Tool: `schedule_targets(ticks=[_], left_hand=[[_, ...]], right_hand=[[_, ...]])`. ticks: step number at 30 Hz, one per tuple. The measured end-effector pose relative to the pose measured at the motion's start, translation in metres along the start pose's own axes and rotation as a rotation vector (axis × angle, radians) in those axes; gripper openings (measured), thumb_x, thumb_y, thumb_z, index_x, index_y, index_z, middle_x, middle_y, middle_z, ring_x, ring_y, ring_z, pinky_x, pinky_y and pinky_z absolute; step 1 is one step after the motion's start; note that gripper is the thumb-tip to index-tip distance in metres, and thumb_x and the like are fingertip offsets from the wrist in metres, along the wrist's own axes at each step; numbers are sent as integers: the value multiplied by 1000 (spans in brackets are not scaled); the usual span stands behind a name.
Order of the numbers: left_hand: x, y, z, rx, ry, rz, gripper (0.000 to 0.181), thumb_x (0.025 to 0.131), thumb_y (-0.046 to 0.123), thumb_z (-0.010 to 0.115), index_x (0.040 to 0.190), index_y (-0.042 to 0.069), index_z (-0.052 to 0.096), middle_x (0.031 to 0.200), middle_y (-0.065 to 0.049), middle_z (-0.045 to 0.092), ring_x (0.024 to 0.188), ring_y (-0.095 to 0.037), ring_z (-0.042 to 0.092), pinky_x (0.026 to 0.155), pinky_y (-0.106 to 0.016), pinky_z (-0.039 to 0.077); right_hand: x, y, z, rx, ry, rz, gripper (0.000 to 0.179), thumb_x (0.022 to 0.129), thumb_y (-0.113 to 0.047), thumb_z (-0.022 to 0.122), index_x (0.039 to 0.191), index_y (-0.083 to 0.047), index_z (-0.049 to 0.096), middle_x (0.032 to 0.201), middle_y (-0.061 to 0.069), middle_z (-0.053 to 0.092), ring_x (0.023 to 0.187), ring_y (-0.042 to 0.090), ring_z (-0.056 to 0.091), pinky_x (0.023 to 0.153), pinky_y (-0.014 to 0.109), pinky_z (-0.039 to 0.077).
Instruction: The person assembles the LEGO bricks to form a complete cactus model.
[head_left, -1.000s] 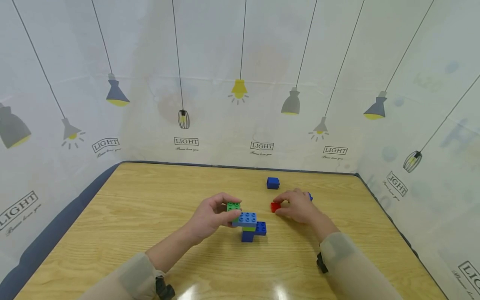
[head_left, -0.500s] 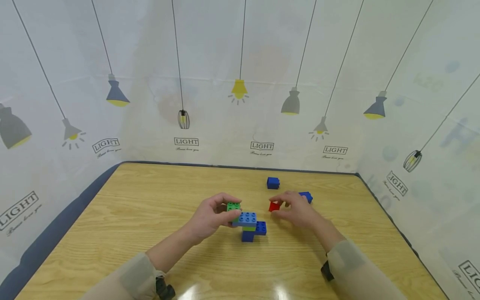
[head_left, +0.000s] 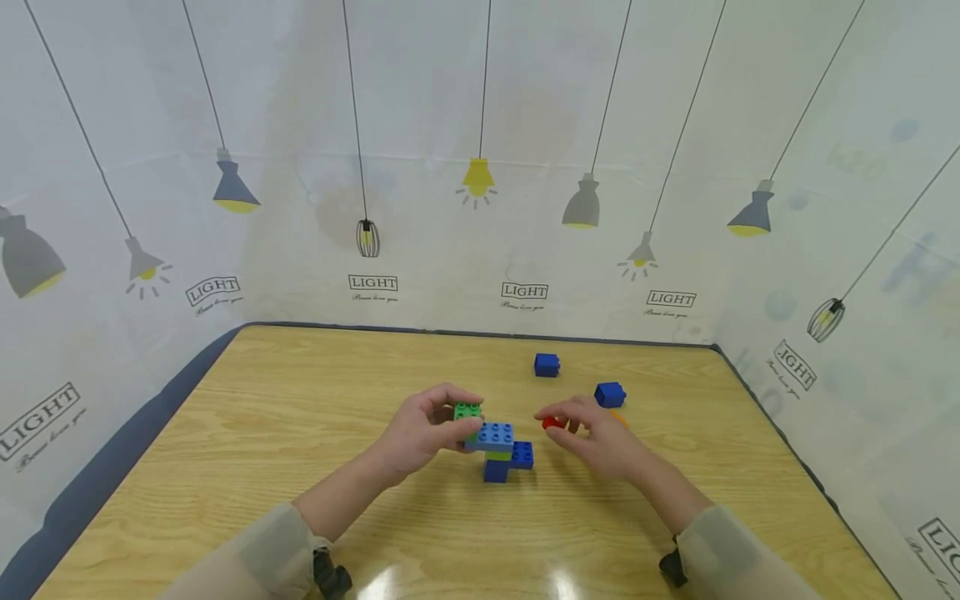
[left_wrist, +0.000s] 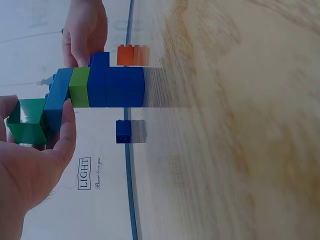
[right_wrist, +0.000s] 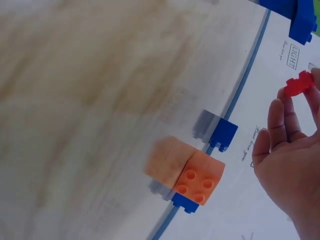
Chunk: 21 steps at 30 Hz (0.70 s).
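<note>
My left hand (head_left: 415, 439) grips a green toy brick (head_left: 467, 411) between thumb and fingers. That brick joins the left end of a light blue brick (head_left: 496, 436). Below these are a lime green brick (left_wrist: 79, 88) and dark blue bricks (left_wrist: 125, 87), one of which juts out to the right. The stack stands upright on the table. To its right, my right hand (head_left: 606, 439) pinches a small red brick (right_wrist: 298, 84) between thumb and fingers, studs showing in the right wrist view. In the head view the fingers partly hide this red brick.
One loose blue brick (head_left: 547, 365) lies farther back on the wooden table (head_left: 300, 392). Another blue brick (head_left: 611, 394) lies behind my right hand. An orange brick (right_wrist: 199, 176) sits beside that hand, mostly hidden in the head view. A printed curtain (head_left: 420, 167) surrounds the table.
My right hand has drawn back toward me with the red brick, which has turned in the fingers. The blue and orange bricks behind it have come into sight. My left hand stays on the stack.
</note>
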<state>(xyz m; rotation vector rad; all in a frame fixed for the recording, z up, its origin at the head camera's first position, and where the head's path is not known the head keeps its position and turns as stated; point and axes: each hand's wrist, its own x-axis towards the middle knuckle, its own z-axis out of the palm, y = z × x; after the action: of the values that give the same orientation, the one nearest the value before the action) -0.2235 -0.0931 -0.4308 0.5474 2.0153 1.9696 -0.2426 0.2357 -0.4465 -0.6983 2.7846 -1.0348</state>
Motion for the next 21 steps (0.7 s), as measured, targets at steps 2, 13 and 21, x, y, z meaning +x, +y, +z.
schedule_targets(ticks=[2,13,21], left_hand=[[0,0,0,3,0,-3,34,105,18,76,137,9,70,117,-7,70,99,-21,69,91,-53,69],[0,0,-1,4,-6,1,34,105,16,76,137,8,70,118,-7,70,99,-21,69,93,-57,68],[0,-1,-1,1,-11,3,34,105,16,76,137,8,70,117,-7,70,99,-22,69,93,-58,67]], right_hand=[[-4,0,0,26,3,-5,30,110,-30,69,139,-21,74,114,1,61,98,18,57,75,29,52],[-16,-3,-2,102,49,-1,23,102,-33,81,114,-21,65,109,-5,67,100,13,63,90,34,50],[-20,-4,-1,129,70,-45,23,99,-27,85,109,-20,65,108,-3,71,98,11,67,89,31,60]])
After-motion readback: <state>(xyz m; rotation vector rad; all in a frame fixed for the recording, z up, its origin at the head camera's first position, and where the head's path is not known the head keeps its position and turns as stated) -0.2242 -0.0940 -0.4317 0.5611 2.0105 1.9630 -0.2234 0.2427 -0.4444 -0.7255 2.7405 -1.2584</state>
